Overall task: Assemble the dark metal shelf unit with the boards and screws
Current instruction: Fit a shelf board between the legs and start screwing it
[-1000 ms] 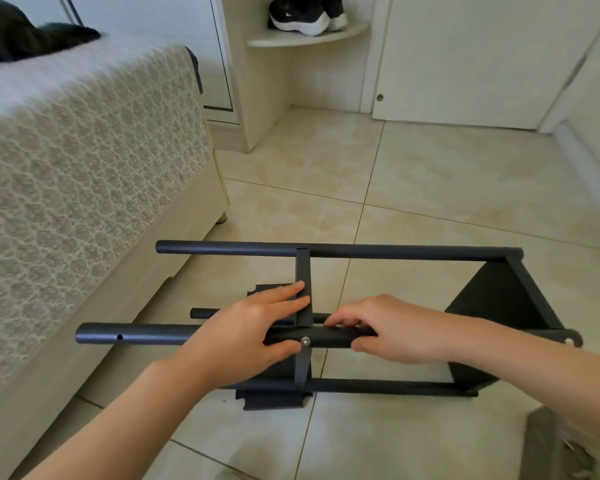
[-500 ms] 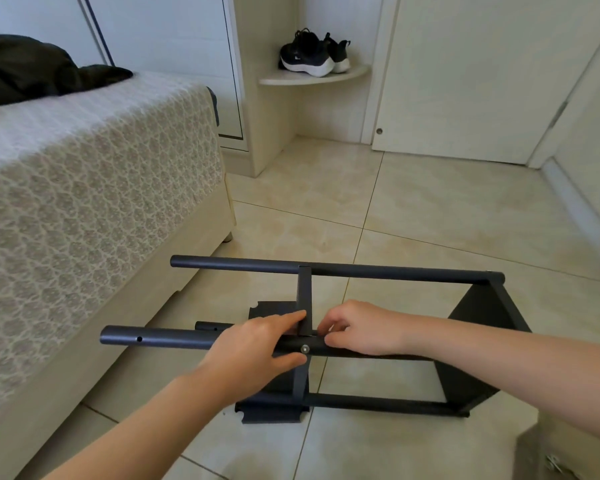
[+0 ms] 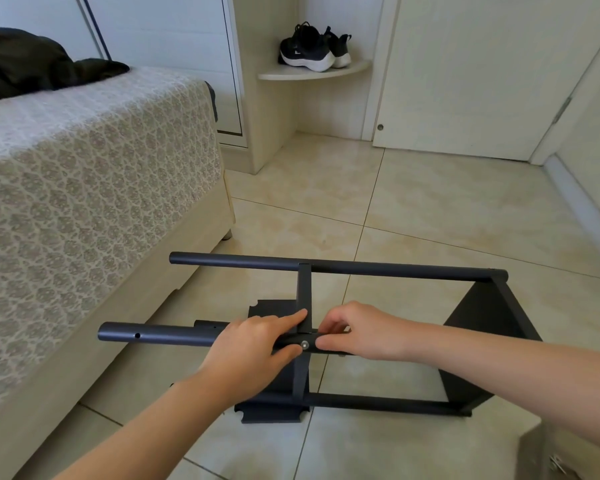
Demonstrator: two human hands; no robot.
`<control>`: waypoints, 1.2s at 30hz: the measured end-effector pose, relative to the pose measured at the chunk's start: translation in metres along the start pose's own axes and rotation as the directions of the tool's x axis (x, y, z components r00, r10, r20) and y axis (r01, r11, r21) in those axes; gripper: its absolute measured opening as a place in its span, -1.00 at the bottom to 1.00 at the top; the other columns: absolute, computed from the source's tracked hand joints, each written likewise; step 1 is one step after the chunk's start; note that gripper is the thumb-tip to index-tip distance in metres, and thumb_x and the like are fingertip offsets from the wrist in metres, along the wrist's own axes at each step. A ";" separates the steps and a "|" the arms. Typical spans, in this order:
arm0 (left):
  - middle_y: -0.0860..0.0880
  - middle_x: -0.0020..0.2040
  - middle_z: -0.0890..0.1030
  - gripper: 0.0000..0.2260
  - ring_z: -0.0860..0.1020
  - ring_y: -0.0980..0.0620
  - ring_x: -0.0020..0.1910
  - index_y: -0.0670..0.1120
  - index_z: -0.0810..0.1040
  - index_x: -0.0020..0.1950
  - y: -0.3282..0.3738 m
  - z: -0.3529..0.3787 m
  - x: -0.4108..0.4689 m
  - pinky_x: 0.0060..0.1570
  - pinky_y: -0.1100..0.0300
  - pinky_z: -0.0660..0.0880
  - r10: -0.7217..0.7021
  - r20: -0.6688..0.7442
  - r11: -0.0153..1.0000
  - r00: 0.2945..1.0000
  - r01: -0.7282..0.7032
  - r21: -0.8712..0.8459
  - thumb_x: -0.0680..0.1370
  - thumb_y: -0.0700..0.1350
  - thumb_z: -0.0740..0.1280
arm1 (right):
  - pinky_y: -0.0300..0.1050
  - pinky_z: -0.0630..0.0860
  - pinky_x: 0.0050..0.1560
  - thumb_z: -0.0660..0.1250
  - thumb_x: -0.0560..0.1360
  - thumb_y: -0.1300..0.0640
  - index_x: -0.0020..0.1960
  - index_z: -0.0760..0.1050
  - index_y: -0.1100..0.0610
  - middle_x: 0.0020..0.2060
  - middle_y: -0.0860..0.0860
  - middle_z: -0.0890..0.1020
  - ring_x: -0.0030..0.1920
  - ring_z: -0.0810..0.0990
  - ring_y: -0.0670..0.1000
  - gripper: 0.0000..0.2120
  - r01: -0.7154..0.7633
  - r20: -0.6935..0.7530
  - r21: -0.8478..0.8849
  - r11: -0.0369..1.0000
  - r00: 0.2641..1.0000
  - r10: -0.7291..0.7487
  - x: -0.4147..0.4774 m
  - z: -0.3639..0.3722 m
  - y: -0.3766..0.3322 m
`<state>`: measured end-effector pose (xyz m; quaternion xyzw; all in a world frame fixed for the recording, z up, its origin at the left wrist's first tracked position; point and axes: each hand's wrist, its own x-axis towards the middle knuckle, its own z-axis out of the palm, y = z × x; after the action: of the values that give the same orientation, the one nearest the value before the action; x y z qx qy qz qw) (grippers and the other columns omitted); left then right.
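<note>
- Shelf unit lies on its side on the tile floor, just beside the bed. The end board is seated at the right. The middle board stands edge-on between the far tube and the near tube.
- Left grip: wrapped over the near tube, thumb under it, forefinger laid straight against the middle board.
- Right grip: fingers curled, pinching the same tube just right of the screw.
- Step, as judged: seating that screw through the tube into the board's corner.
- Use your forefinger as a square. Press the board flush to the tube before you turn anything, so the thread starts straight.
- Stop the tube rolling with your left grip. If it rotates, the hole will likely walk off the board's fixing.
- No driver or key is in view, and fingers will probably only start the thread. Leave the screw a little slack until the other corners are in, then tighten all round.
- An open hole near the tube's left end is unfilled. A notched dark panel lies flat on the floor under the frame and is likely the next board.
- Risk: lying on its side, the frame may rack. Put no weight on the near tube.
</note>
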<state>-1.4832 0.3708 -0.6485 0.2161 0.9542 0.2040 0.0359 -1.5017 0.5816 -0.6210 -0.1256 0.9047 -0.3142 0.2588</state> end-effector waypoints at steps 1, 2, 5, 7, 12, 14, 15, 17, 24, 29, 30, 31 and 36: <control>0.24 0.01 0.54 -0.48 0.49 0.21 -0.04 0.28 0.16 0.57 0.001 0.000 -0.001 0.01 0.31 0.44 0.003 -0.003 1.000 1.000 -0.003 -0.007 0.63 0.18 0.24 | -0.17 0.55 0.07 0.37 0.55 -0.02 0.14 0.58 0.09 -0.01 -0.04 0.63 -0.04 0.60 -0.08 -0.76 -0.005 -0.006 -0.003 1.000 1.000 0.005 0.000 0.002 0.000; 0.24 0.02 0.53 -0.48 0.48 0.21 -0.02 0.27 0.17 0.57 0.002 -0.001 -0.003 0.04 0.30 0.44 0.004 -0.010 1.000 1.000 -0.004 -0.015 0.63 0.17 0.25 | -0.13 0.57 0.08 0.39 0.54 -0.01 0.13 0.58 0.10 -0.01 -0.01 0.65 -0.06 0.60 -0.06 -0.76 -0.010 -0.006 -0.006 1.000 1.000 0.010 0.000 0.004 0.000; 0.23 0.06 0.55 -0.55 0.48 0.23 0.07 0.18 0.36 0.51 0.003 -0.003 -0.012 0.14 0.28 0.47 -0.012 -0.089 0.998 0.996 0.007 -0.056 0.62 0.08 0.32 | -0.14 0.57 0.06 0.40 0.53 0.00 0.12 0.58 0.09 -0.01 0.00 0.65 -0.12 0.60 -0.09 -0.77 -0.009 -0.007 -0.022 1.000 1.000 0.009 -0.001 0.005 0.001; 0.22 -0.02 0.59 -0.68 0.53 0.24 0.02 0.06 0.59 0.34 0.002 -0.006 -0.021 0.11 0.28 0.52 -0.021 -0.234 0.991 0.972 -0.010 -0.132 0.58 -0.06 0.41 | -0.15 0.57 0.05 0.40 0.53 0.00 0.10 0.58 0.08 -0.04 -0.03 0.65 -0.15 0.59 -0.12 -0.78 -0.007 -0.013 -0.024 1.000 1.000 0.007 -0.001 0.005 0.001; 0.17 -0.33 0.66 -0.89 0.64 0.22 -0.21 0.03 0.66 -0.15 0.001 -0.007 -0.045 -0.11 0.33 0.59 -0.340 -0.328 0.886 0.881 0.183 -0.427 0.53 -0.17 0.44 | -0.16 0.58 0.04 0.40 0.53 0.00 0.09 0.60 0.08 -0.03 -0.03 0.66 -0.14 0.61 -0.12 -0.80 -0.014 -0.015 -0.013 1.000 1.000 0.014 -0.003 0.004 0.002; 0.13 -0.29 0.71 -0.94 0.67 0.17 -0.25 -0.02 0.67 -0.06 0.000 -0.004 -0.047 -0.08 0.17 0.64 -0.553 0.008 0.672 0.833 0.451 -0.588 0.58 -0.10 0.40 | -0.18 0.57 0.02 0.39 0.53 0.02 0.10 0.61 0.09 -0.02 -0.02 0.67 -0.14 0.61 -0.13 -0.80 -0.014 -0.011 -0.009 1.000 1.000 0.014 -0.004 0.003 0.001; 0.08 -0.23 0.73 -0.90 0.70 0.14 -0.20 -0.07 0.65 0.04 0.000 -0.003 -0.046 -0.07 0.14 0.65 -0.607 0.217 0.488 0.764 0.574 -0.658 0.59 -0.08 0.40 | -0.20 0.56 0.02 0.39 0.53 0.04 0.11 0.61 0.09 0.00 -0.02 0.67 -0.12 0.61 -0.14 -0.80 -0.012 -0.008 -0.015 1.000 1.000 0.012 -0.004 0.002 0.001; -0.07 -0.05 0.74 -0.74 0.71 -0.03 -0.02 -0.15 0.58 0.20 -0.001 0.000 -0.043 -0.06 0.11 0.62 -0.569 0.487 0.043 0.663 0.616 -0.787 0.56 -0.08 0.43 | -0.24 0.52 0.09 0.39 0.54 0.10 0.17 0.59 0.07 0.07 -0.02 0.64 0.00 0.60 -0.12 -0.79 -0.003 0.010 -0.050 0.999 1.000 0.003 -0.006 -0.001 0.001; -0.27 0.14 0.65 -0.70 0.69 -0.17 0.04 -0.26 0.50 0.28 0.004 -0.001 -0.020 -0.12 0.05 0.61 -0.628 0.428 -0.412 0.649 0.190 -0.891 0.55 -0.33 0.39 | -0.20 0.45 0.25 0.32 0.57 0.23 0.26 0.56 0.07 0.17 -0.02 0.62 0.16 0.55 -0.08 -0.72 0.028 0.008 -0.088 0.996 1.000 -0.027 -0.009 -0.007 0.001; -0.27 0.14 0.65 -0.77 0.71 -0.17 0.01 -0.24 0.51 0.23 0.004 -0.018 -0.003 -0.11 0.05 0.66 -0.602 0.318 -0.327 0.732 0.137 -0.935 0.58 -0.32 0.36 | -0.09 0.47 0.31 0.32 0.57 0.22 0.29 0.57 0.07 0.20 -0.02 0.61 0.18 0.57 -0.06 -0.69 0.043 -0.045 -0.053 0.998 0.998 -0.046 -0.007 -0.029 -0.003; -0.27 0.14 0.65 -0.79 0.71 -0.16 0.00 -0.24 0.52 0.21 0.005 -0.020 0.000 -0.15 0.06 0.67 -0.597 0.309 -0.318 0.740 0.135 -0.938 0.58 -0.32 0.35 | -0.09 0.47 0.30 0.33 0.57 0.21 0.29 0.57 0.06 0.20 -0.03 0.61 0.18 0.57 -0.07 -0.69 0.048 -0.049 -0.045 0.998 0.998 -0.050 -0.008 -0.033 -0.003; -0.28 0.13 0.65 -0.79 0.71 -0.17 -0.01 -0.25 0.52 0.21 0.005 -0.021 0.001 -0.17 0.06 0.68 -0.593 0.306 -0.316 0.744 0.134 -0.939 0.58 -0.33 0.35 | -0.10 0.48 0.30 0.33 0.57 0.21 0.29 0.57 0.05 0.20 -0.03 0.61 0.18 0.57 -0.08 -0.69 0.053 -0.051 -0.040 0.998 0.997 -0.055 -0.008 -0.034 -0.002; -0.30 0.16 0.64 -0.74 0.71 -0.19 0.00 -0.27 0.50 0.27 0.006 -0.018 -0.001 -0.16 0.03 0.69 -0.594 0.330 -0.333 0.734 0.148 -0.931 0.58 -0.34 0.35 | -0.11 0.48 0.30 0.33 0.57 0.21 0.31 0.55 0.05 0.22 -0.02 0.60 0.18 0.57 -0.07 -0.68 0.042 -0.040 -0.041 0.998 0.998 -0.044 -0.008 -0.028 0.003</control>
<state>-1.4829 0.3689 -0.6292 -0.2541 0.4573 0.8455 0.1066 -1.5106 0.6009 -0.6011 -0.1435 0.9130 -0.3041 0.2310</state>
